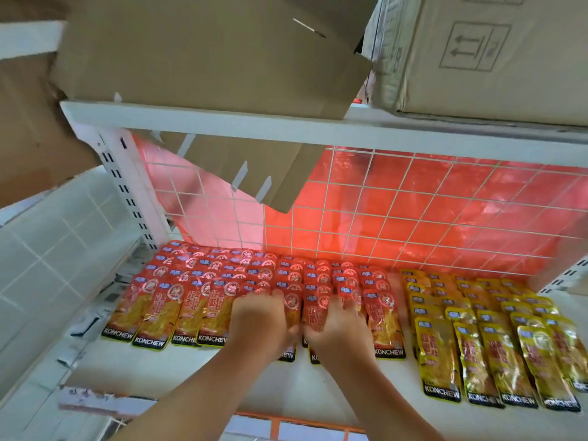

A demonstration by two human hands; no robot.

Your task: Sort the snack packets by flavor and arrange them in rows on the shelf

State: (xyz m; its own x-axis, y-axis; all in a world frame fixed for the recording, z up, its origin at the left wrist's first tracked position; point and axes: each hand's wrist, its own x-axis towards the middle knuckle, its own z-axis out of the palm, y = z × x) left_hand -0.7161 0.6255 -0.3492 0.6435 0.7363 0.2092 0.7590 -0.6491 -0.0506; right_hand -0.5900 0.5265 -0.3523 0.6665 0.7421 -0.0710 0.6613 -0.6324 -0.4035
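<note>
I see red packets (191,300) and yellow packets (477,338) already rowed on the shelf (318,386); left hand (261,319) and right hand (337,326) press open-fingered on unfinished middle red rows.

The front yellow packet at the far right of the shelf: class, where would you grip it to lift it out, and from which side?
Probably pinch the black bottom edge of the yellow packet from the shelf's open front. It lies flat with that end free, while its top seems tucked beneath the packets behind.
</note>
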